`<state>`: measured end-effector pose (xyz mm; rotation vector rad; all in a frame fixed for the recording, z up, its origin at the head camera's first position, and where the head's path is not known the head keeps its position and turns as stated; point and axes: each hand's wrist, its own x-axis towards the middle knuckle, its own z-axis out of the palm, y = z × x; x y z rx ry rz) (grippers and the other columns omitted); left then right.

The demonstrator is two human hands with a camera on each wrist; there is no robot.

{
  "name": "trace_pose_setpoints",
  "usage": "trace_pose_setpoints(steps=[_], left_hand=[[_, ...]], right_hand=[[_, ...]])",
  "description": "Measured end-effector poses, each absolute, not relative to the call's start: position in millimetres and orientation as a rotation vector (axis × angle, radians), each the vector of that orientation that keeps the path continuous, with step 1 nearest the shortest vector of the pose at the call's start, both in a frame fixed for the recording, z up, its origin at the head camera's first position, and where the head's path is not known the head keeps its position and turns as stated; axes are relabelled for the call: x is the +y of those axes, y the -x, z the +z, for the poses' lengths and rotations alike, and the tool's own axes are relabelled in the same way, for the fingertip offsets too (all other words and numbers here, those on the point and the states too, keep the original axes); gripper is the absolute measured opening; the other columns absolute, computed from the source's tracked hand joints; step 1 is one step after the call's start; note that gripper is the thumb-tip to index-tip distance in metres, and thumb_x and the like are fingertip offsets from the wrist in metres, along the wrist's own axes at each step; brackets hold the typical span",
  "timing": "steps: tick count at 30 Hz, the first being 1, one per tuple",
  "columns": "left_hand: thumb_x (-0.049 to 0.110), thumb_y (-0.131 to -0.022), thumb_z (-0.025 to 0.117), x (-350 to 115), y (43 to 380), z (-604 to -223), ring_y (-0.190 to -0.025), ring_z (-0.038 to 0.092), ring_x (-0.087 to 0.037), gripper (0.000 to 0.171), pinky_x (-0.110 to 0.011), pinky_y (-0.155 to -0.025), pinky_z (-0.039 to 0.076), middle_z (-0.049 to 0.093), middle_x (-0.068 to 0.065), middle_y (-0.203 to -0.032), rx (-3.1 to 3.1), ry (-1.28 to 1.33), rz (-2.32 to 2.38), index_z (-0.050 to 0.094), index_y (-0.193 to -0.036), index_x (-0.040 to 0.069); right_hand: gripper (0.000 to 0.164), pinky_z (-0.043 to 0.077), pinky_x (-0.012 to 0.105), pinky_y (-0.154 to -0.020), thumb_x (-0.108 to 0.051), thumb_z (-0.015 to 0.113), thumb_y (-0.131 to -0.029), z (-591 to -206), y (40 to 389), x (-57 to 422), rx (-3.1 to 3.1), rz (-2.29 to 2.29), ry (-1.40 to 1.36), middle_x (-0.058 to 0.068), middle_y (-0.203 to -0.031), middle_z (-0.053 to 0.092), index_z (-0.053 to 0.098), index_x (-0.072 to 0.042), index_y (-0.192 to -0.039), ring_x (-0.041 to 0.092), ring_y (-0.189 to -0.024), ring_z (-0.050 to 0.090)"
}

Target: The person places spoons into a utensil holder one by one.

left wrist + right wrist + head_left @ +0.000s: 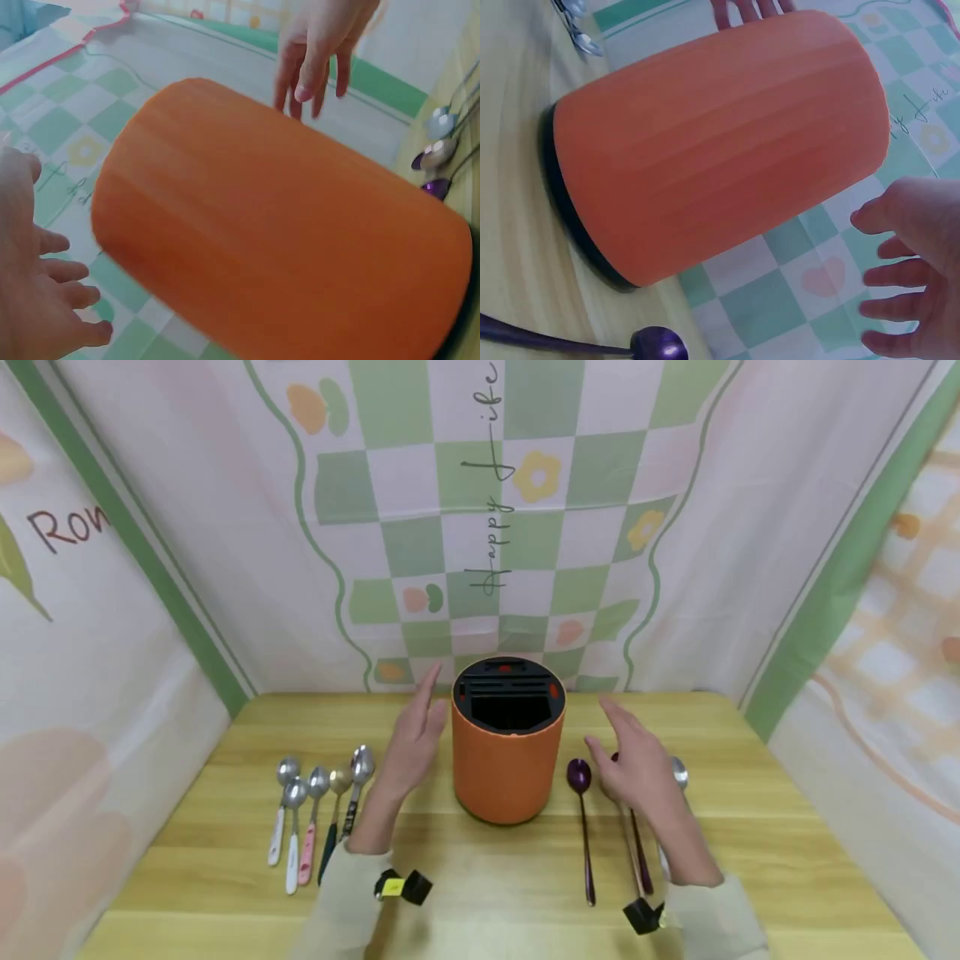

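An orange round utensil holder [504, 777] with a black slotted top stands upright on the table. My left hand [414, 735] is raised just left of it, fingers stretched and holding nothing. On the other side my right hand [633, 760] hovers with spread fingers, apart from the holder and above some spoons. A dark purple spoon [579, 777] lies between the holder and the right hand. In the right wrist view the right hand [907, 277] shows relaxed fingers beside the orange wall. The left wrist view has the left hand [45, 262] at the holder's near side, fingers apart.
Several spoons with white, pink and dark handles lie left, among them a pink-handled spoon [308, 852] and a patterned-handled spoon [362, 766]. More long spoons, including a silver spoon [679, 772], lie under the right arm. A checked cloth [465, 543] hangs behind the wooden table [480, 893].
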<state>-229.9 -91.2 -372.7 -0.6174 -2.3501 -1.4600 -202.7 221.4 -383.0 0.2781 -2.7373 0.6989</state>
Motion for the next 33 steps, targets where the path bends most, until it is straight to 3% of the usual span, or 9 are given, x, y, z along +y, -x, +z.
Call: trace_pose_setpoints(steps=[4, 6, 8, 11, 15, 26, 31, 33], left_hand=[[0.029, -0.108, 0.035, -75.5, 240.1, -368.6, -0.152, 0.026, -0.028, 0.054, -0.048, -0.124, 0.023, 0.027, -0.008, -0.165, -2.34, 0.622, -1.488, 0.026, -0.159, 0.013], [0.028, -0.108, 0.035, -68.1, 244.5, -369.7, -0.152, 0.026, -0.027, 0.053, -0.048, -0.124, 0.023, 0.028, -0.011, -0.164, -2.333, 0.625, -1.468, 0.028, -0.158, 0.01], [0.027, -0.108, 0.035, -62.9, 248.3, -371.6, -0.152, 0.027, -0.027, 0.052, -0.047, -0.124, 0.023, 0.03, -0.012, -0.163, -2.322, 0.619, -1.451, 0.032, -0.156, 0.007], [0.026, -0.108, 0.034, -58.8, 252.2, -373.4, -0.152, 0.028, -0.026, 0.05, -0.047, -0.124, 0.023, 0.032, -0.011, -0.162, -2.309, 0.612, -1.442, 0.039, -0.153, 0.005], [0.027, -0.108, 0.032, -56.8, 254.4, -374.4, -0.151, 0.029, -0.026, 0.049, -0.047, -0.124, 0.024, 0.032, -0.009, -0.163, -2.309, 0.612, -1.448, 0.044, -0.15, 0.006], [0.015, -0.1, 0.036, -54.2, 258.8, -376.7, -0.146, 0.039, -0.028, 0.049, -0.047, -0.119, 0.033, 0.044, -0.013, -0.155, -2.269, 0.583, -1.361, 0.05, -0.145, 0.002], [0.013, -0.1, 0.036, -54.0, 259.0, -377.8, -0.143, 0.043, -0.029, 0.047, -0.047, -0.118, 0.036, 0.048, -0.015, -0.152, -2.259, 0.616, -1.306, 0.051, -0.144, 0.0], [0.013, -0.101, 0.036, -54.0, 258.7, -378.6, -0.142, 0.044, -0.029, 0.047, -0.046, -0.117, 0.037, 0.049, -0.015, -0.151, -2.261, 0.62, -1.29, 0.052, -0.143, 0.0]], right_hand=[[0.052, 0.059, 0.047, -0.079, -0.022, 0.058, -0.099, -385.7, 198.3, 222.2, -2.755, 0.708, -0.327, 0.023, -0.121, 0.069, 0.048, 0.001, -0.144, 0.038, -0.101, 0.069], [0.044, 0.057, 0.035, -0.062, -0.019, 0.059, -0.098, -388.7, 195.8, 225.5, -2.778, 0.693, -0.364, 0.017, -0.101, 0.075, 0.056, 0.003, -0.136, 0.026, -0.08, 0.072], [0.038, 0.054, 0.027, -0.055, -0.017, 0.061, -0.096, -393.2, 192.9, 228.3, -2.806, 0.677, -0.401, 0.012, -0.09, 0.076, 0.062, 0.003, -0.128, 0.017, -0.069, 0.069], [0.035, 0.048, 0.021, -0.049, -0.018, 0.061, -0.096, -401.2, 188.4, 230.6, -2.865, 0.7, -0.418, 0.01, -0.087, 0.075, 0.065, 0.003, -0.124, 0.01, -0.064, 0.065], [0.033, 0.05, 0.021, -0.052, -0.019, 0.062, -0.096, -412.5, 184.1, 231.5, -2.909, 0.716, -0.445, 0.006, -0.085, 0.074, 0.066, 0.002, -0.121, 0.007, -0.064, 0.063], [0.029, 0.052, 0.019, -0.053, -0.015, 0.069, -0.089, -441.5, 172.3, 218.2, -3.045, 0.872, -0.381, 0.006, -0.081, 0.073, 0.068, 0.003, -0.113, 0.01, -0.067, 0.066], [0.012, 0.044, 0.021, -0.045, -0.016, 0.073, -0.085, -450.0, 168.8, 211.3, -3.119, 0.802, -0.231, 0.003, -0.07, 0.067, 0.068, -0.005, -0.085, 0.01, -0.055, 0.056], [0.02, 0.037, 0.02, -0.042, -0.02, 0.074, -0.085, -452.4, 168.2, 209.9, -3.16, 0.765, -0.17, 0.0, -0.061, 0.06, 0.062, -0.011, -0.072, 0.009, -0.049, 0.047]])
